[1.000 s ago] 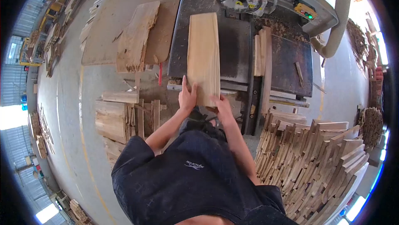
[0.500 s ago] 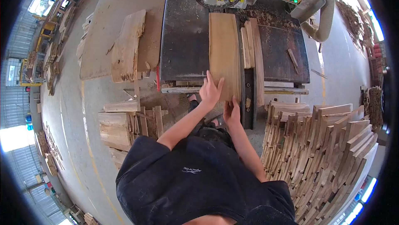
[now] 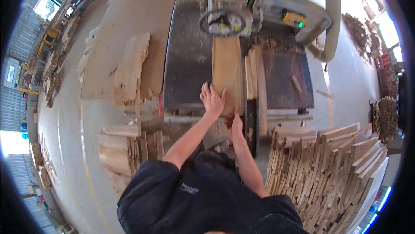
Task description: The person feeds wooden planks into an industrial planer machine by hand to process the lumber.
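Observation:
A long, flat wooden board (image 3: 226, 67) lies on the dark machine table (image 3: 186, 61), its far end beneath the handwheel (image 3: 223, 22). My left hand (image 3: 213, 100) rests on the board's left edge near the close end, palm down with fingers spread. At the board's near end is my right hand (image 3: 236, 124), thumb on top and the other fingers at the end, partly hidden underneath. Narrow wood strips (image 3: 250, 76) lie along the board's right side.
A control box with a green light (image 3: 295, 19) and a thick hose (image 3: 332, 26) hang at the right. Stacked planks (image 3: 320, 178) stand at my right. More boards (image 3: 114, 149) are piled at my left, and a rough slab (image 3: 132, 70) lies on a sheet. A small offcut (image 3: 297, 85) sits on the table.
The board has slid forward along the table, deeper under the handwheel, with both hands following it. My left fingers have spread wider. The view has tilted, so the machine appears lower.

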The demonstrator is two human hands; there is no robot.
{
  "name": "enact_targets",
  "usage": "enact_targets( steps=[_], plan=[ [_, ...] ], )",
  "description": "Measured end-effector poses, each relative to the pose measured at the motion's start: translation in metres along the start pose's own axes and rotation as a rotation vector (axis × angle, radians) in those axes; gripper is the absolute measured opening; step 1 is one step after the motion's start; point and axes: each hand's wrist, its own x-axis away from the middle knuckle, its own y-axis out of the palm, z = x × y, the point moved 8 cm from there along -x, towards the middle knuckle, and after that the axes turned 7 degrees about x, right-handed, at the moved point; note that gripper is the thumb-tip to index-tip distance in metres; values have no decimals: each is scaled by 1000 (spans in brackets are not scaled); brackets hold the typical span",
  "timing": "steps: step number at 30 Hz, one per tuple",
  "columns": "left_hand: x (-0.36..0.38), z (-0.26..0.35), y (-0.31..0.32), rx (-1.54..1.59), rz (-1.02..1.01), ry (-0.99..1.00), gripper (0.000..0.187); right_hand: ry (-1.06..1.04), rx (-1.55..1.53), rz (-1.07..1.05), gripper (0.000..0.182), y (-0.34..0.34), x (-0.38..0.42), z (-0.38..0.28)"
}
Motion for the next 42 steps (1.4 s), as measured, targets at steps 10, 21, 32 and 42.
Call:
enact_targets(
  steps=[10,21,32,42],
  plan=[
    [-53,0,11,2,19,-24,75,72,-32,-8,61,28,-17,-54],
    [-60,-4,24,-45,1,8,74,63,-64,-27,56,30,-25,-54],
    [-131,-4,53,-13,-127,-67,73,94,-60,64,50,54,-65,-109],
    [-342,-108,-51,155,329,-38,85,-14,-95,117,53,87,-90,-177]
  ],
)
